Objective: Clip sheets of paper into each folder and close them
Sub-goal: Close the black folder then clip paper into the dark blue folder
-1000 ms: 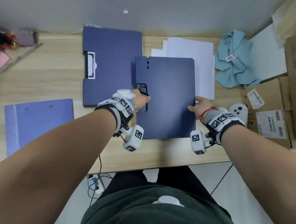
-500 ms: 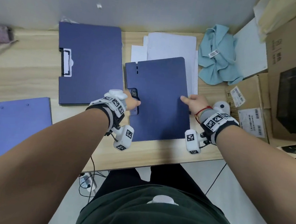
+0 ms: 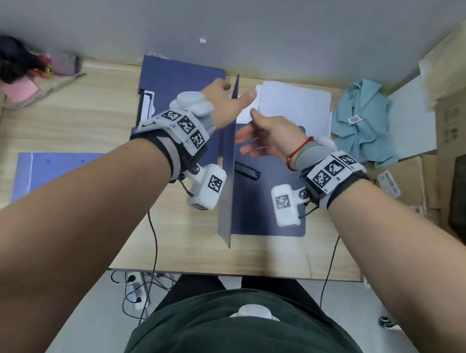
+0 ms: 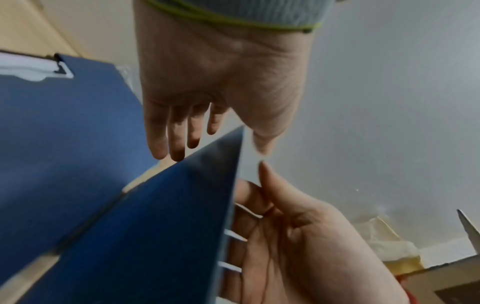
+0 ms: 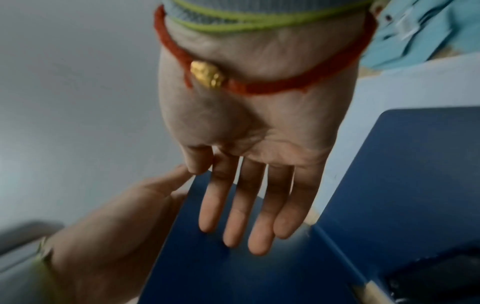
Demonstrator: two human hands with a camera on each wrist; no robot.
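Observation:
A dark blue folder lies in the middle of the desk, its back (image 3: 268, 212) flat and its cover (image 3: 227, 176) lifted upright, edge-on in the head view. A black clip (image 3: 247, 172) shows inside on the back. My left hand (image 3: 236, 92) straddles the cover's far top edge, straight fingers on the left face and thumb on the right. My right hand (image 3: 247, 130) lays its straight fingers (image 5: 233, 222) against the cover's inner face (image 5: 233, 267). White sheets of paper (image 3: 294, 106) lie just behind the folder.
A second dark blue folder (image 3: 177, 89) with a clip (image 3: 145, 107) lies at the back left. A lighter blue folder (image 3: 55, 172) is at the left edge. A blue cloth (image 3: 365, 125) and cardboard boxes (image 3: 461, 131) crowd the right side.
The folder lay closed with both hands at its side edges. Now its cover stands upright, the left hand has moved up to the cover's top edge, and the right hand is inside against it.

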